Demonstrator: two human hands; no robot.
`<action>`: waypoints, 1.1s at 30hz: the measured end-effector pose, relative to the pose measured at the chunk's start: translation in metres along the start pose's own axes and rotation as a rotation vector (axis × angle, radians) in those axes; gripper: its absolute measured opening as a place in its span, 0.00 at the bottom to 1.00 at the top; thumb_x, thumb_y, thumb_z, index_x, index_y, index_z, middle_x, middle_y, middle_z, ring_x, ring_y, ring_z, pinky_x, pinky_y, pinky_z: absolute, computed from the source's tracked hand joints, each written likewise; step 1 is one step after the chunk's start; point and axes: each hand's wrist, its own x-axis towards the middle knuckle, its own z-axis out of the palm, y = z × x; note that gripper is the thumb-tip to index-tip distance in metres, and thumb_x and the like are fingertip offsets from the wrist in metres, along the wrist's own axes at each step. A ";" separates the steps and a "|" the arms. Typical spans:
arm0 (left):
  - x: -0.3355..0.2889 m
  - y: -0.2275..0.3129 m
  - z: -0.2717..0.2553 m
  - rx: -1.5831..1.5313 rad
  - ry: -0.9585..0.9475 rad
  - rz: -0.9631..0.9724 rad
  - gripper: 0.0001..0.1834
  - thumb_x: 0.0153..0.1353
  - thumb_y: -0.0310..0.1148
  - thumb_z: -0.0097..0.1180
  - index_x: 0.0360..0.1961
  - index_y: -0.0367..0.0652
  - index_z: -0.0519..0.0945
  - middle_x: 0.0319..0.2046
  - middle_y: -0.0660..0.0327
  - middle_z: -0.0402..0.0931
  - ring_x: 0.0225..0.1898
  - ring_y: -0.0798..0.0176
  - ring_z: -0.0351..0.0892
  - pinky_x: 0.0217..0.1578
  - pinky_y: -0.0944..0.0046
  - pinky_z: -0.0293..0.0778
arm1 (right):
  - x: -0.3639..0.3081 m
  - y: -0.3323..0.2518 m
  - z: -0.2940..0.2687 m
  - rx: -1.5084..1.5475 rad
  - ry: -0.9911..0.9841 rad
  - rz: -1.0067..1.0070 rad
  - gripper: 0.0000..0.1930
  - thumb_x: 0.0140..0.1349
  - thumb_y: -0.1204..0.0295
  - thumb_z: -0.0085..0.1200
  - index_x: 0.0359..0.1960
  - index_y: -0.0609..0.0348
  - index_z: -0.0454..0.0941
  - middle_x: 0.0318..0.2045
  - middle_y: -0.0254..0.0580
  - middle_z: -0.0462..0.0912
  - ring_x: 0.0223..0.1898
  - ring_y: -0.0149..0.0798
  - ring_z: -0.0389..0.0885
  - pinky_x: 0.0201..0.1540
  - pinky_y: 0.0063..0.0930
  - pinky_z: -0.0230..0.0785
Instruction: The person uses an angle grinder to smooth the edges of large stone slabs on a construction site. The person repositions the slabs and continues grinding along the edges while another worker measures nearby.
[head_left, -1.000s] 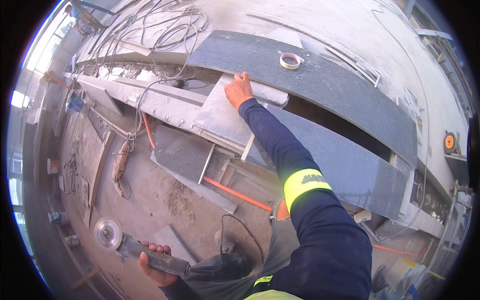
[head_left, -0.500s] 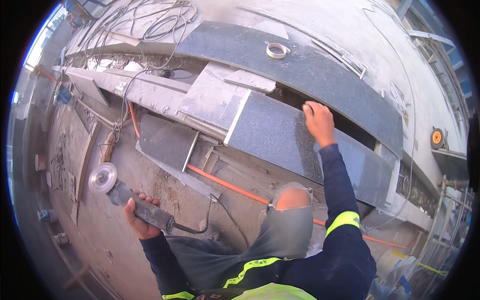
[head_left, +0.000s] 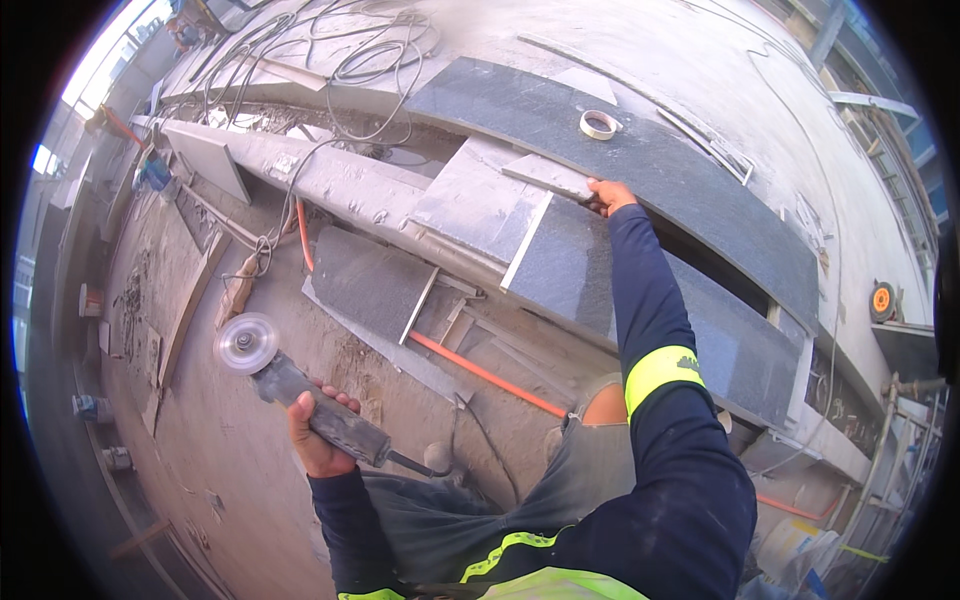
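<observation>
Item, left hand point(head_left: 316, 446): closed round the body of a grinder point(head_left: 342, 424), thumb on top, fingers wrapped over the far side. We list the grinder's round disc point(head_left: 246, 343) beyond the hand, up and to the left; its cord leaves the opposite end.

Item, right hand point(head_left: 613, 196): nearly closed, fingertips pinching the right end of a small pale slab point(head_left: 548, 172). We place that slab directly left of the hand, extending away from the fingers.

Item, long dark slab point(head_left: 730, 215): just beyond the right hand, bearing a tape roll point(head_left: 599, 125).

Item, nearer dark slab point(head_left: 565, 265): below the right hand, pale strip point(head_left: 527, 243) along its left edge.
</observation>
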 end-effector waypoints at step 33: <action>-0.019 0.009 0.003 0.027 -0.067 -0.036 0.29 0.61 0.39 0.70 0.60 0.39 0.75 0.42 0.54 0.80 0.43 0.53 0.82 0.52 0.49 0.79 | 0.007 -0.007 -0.029 -0.277 -0.106 -0.002 0.37 0.75 0.48 0.62 0.72 0.67 0.76 0.60 0.61 0.80 0.62 0.54 0.75 0.68 0.52 0.63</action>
